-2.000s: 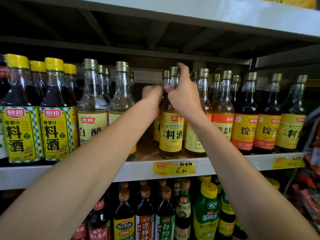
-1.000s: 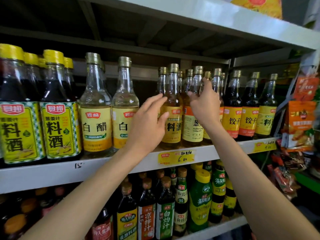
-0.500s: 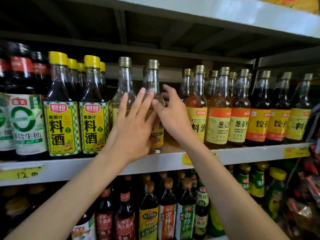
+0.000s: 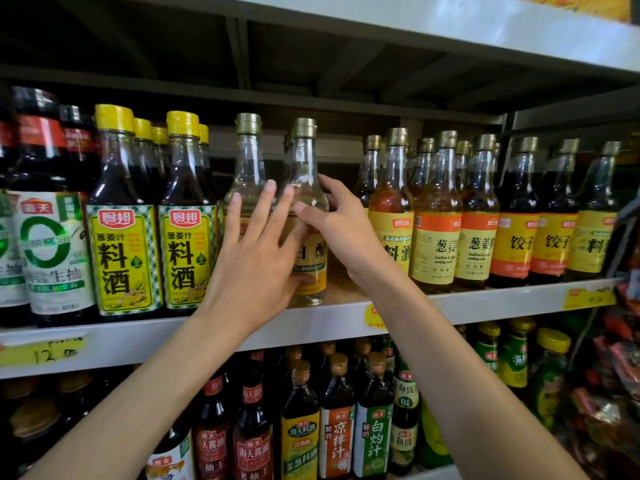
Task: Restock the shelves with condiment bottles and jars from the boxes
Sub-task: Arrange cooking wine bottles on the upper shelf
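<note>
On middle shelf (image 4: 485, 303), left of amber bottles (image 4: 436, 216): white-vinegar bottle (image 4: 306, 157), gripped by right hand (image 4: 343, 233), steadied by flat left hand (image 4: 252, 268), likely for squaring into row.

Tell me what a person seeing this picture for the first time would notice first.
Two bare arms reach up to the middle shelf. There the left hand lies flat across two clear bottles, and the right hand holds the right clear bottle at its shoulder. Left of them stand dark bottles with bright yellow caps.
</note>
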Demonstrator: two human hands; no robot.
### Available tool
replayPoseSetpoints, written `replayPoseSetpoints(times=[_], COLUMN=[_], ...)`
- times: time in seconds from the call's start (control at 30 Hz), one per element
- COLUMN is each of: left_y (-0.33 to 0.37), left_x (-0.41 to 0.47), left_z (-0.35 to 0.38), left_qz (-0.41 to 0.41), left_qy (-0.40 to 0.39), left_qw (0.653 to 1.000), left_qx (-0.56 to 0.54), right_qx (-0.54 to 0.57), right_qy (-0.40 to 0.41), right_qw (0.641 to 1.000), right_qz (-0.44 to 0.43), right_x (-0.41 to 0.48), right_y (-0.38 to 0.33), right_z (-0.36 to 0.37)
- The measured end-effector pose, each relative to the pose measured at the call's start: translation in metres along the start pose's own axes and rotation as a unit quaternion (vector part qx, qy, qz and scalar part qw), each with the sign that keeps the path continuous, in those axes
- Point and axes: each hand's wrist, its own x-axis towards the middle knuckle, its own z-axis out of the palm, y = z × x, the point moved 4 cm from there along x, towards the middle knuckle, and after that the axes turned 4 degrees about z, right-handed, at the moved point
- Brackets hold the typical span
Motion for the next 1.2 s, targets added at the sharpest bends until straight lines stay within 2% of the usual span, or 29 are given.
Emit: replayPoseSetpoints(times=[0.07,0.2,0.3,0.43,0.53,0.6,0.67,0.83,1.0,1.1,1.2], left_y=[0.003,0.036,0.092,0.18,0.236,0.268,0.297,0.336,0.339,0.338,0.341], left_x=[-0.003,0.006,0.035,0.082,0.117,0.14,0.162,0.206,0.234,0.253,0.282], left_z=[-0.004,-0.011,-0.019,-0.023,-0.018,-0.012,-0.003,0.016,0.014,0.002,-0.015], left_qz=[-0.002,-0.003,0.034,0.104,0.111,0.105,0.09,0.021,-0.037,-0.042,-0.057], left_qy=[0.031,0.147,0.211,0.234,0.222,0.204,0.166,0.119,0.105,0.118,0.132], left_qw=[0.998,0.979,0.956,0.928,0.922,0.926,0.934,0.943,0.947,0.95,0.939], left_qx=[-0.047,-0.138,-0.201,-0.269,-0.296,-0.301,-0.305,-0.309,-0.303,-0.285,-0.313], right_qx=[-0.011,-0.006,-0.053,-0.129,-0.184,-0.222,-0.237,-0.271,-0.248,-0.233,-0.219], right_qy=[0.014,0.146,0.236,0.364,0.418,0.414,0.375,0.269,0.252,0.248,0.268], right_qw=[1.0,0.987,0.967,0.921,0.889,0.882,0.895,0.924,0.934,0.939,0.938], right_qz=[-0.011,-0.071,-0.076,-0.049,-0.003,0.028,0.045,0.034,0.043,0.055,0.013], right_x=[-0.006,-0.023,-0.037,-0.056,-0.06,-0.052,-0.031,0.039,0.083,0.087,0.076], right_y=[0.001,-0.001,0.008,0.032,0.061,0.079,0.093,0.1,0.104,0.108,0.104], right_z=[-0.014,-0.086,-0.162,-0.276,-0.359,-0.403,-0.433,-0.456,-0.455,-0.458,-0.46])
